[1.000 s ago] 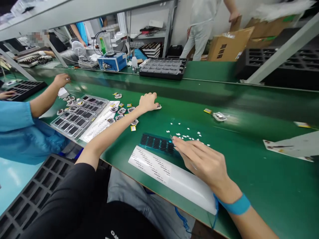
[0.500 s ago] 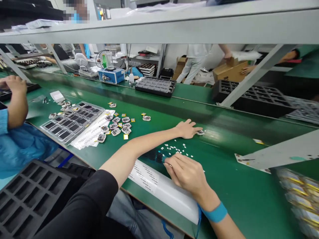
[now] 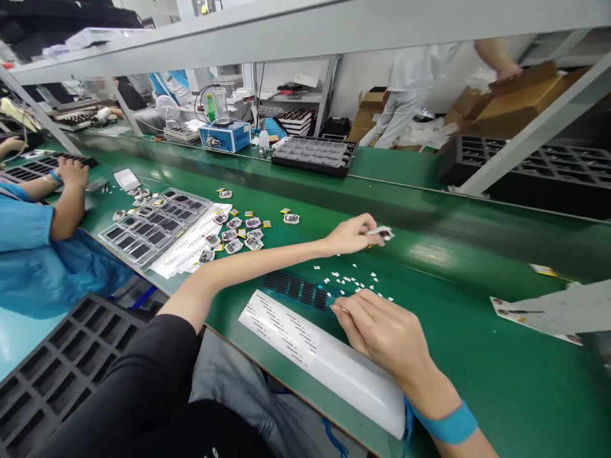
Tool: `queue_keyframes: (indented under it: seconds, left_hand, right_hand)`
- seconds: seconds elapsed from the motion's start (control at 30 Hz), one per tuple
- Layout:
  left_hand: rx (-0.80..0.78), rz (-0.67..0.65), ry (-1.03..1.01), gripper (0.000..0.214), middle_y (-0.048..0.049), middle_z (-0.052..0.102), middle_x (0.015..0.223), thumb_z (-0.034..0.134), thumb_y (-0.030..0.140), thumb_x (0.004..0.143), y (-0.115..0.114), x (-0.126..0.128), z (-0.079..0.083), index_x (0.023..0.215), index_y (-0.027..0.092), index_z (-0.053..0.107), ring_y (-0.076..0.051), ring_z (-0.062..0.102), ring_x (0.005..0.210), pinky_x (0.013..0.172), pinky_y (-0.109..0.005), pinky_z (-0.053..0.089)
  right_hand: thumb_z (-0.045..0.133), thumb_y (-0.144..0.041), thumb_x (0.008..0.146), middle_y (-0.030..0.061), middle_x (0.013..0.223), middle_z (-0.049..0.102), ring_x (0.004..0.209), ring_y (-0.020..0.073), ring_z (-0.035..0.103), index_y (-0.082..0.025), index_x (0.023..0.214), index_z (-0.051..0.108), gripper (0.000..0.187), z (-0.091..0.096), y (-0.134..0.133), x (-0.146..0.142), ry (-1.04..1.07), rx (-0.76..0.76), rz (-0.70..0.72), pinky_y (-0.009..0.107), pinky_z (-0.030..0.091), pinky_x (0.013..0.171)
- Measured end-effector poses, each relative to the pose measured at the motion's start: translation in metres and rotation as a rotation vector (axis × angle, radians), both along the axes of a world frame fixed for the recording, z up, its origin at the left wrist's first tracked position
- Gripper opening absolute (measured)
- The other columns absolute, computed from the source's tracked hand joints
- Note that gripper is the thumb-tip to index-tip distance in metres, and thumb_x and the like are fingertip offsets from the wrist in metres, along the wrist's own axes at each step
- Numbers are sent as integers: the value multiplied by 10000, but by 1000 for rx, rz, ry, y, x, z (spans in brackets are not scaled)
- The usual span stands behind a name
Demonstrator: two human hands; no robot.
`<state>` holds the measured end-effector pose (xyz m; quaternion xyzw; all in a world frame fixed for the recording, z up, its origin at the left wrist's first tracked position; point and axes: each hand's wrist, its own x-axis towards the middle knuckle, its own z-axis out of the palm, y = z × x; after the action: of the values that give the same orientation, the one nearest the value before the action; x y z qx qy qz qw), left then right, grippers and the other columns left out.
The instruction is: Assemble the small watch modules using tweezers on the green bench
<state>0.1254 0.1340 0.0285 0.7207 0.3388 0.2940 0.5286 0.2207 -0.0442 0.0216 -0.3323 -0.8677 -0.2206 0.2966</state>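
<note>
My left hand (image 3: 353, 234) reaches across the green belt (image 3: 429, 286) and pinches a small silver packaged part (image 3: 384, 233), lifted just off the surface. My right hand (image 3: 382, 331) rests closed near the front edge, holding thin tweezers whose tip touches a strip of dark small pads (image 3: 298, 289). Small white bits (image 3: 356, 280) are scattered between the two hands. A white label sheet (image 3: 324, 356) lies under my right wrist.
More small silver parts (image 3: 236, 230) and a clear tray (image 3: 155, 222) lie to the left, beside a person in a blue sleeve (image 3: 42, 248). Black trays (image 3: 315, 152) sit at the back, another black tray (image 3: 62, 356) at my lower left. A metal post (image 3: 525, 137) slants at right.
My left hand moved right from the pile of parts, pressed on one part on the belt, and now has it pinched and raised. My right hand stayed by the dark strip.
</note>
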Motion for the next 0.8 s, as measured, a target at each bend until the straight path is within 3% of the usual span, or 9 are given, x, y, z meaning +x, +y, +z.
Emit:
queue_keyframes:
  seconds: [0.07,0.13,0.23,0.3,0.43,0.53,0.63,0.8]
  left_hand:
    - [-81,-5,-79,104,-57,789,967,563,289,1043,-19,-31,2,1030,189,541,-143,757,890,921,-299,546]
    - [-151,-25,-124,157,-50,783,904,534,314,1044,-41,-65,4,1100,175,584,-143,743,727,825,-311,576]
    - [-248,-58,-187,237,-9,703,726,637,349,986,-77,-106,2,1095,144,687,-132,680,628,679,-266,551]
    - [-324,-123,-209,328,21,649,666,694,412,966,-98,-123,-1,1147,141,724,-116,628,555,592,-246,522]
    - [-375,-167,-181,369,35,628,653,629,387,1034,-124,-136,-5,1310,154,706,-101,622,528,540,-214,521]
    - [-348,-173,-153,374,38,623,664,550,332,1071,-128,-138,-4,1360,136,683,-93,609,501,533,-210,541]
    - [-247,-156,-91,367,36,629,657,541,303,1063,-127,-140,-4,1347,136,704,-89,595,511,517,-190,501]
    - [-26,-134,-20,374,-1,683,661,520,311,1063,-128,-146,-3,1320,147,737,-114,600,577,548,-196,468]
  right_hand:
    - [598,-125,1025,-20,720,655,688,125,611,-198,957,683,131,5,0,-4,25,2,-27,266,483,642]
    - [529,-51,1018,-15,742,688,684,134,625,-194,1185,702,280,7,-1,-8,54,-5,-59,276,487,678]
    - [478,13,998,-22,774,725,661,139,648,-187,1545,526,585,5,-5,-16,106,-9,-99,272,492,699]
    - [550,-15,1004,-37,780,744,623,123,645,-196,1652,396,690,3,-8,-20,134,-10,-120,253,470,647]
    - [692,-160,1017,-85,655,683,468,86,535,-218,1580,502,597,-2,-13,-25,160,-20,-165,268,382,505]
    - [693,-151,1013,-76,686,716,505,81,590,-234,1481,583,488,-3,-14,-26,172,-32,-178,265,383,503]
    - [716,-116,982,-53,823,800,599,89,682,-247,1534,542,594,-2,-16,-29,189,-55,-185,262,398,508]
    - [751,-129,958,-40,871,821,615,120,700,-283,1620,479,732,0,-20,-41,225,-77,-234,295,386,490]
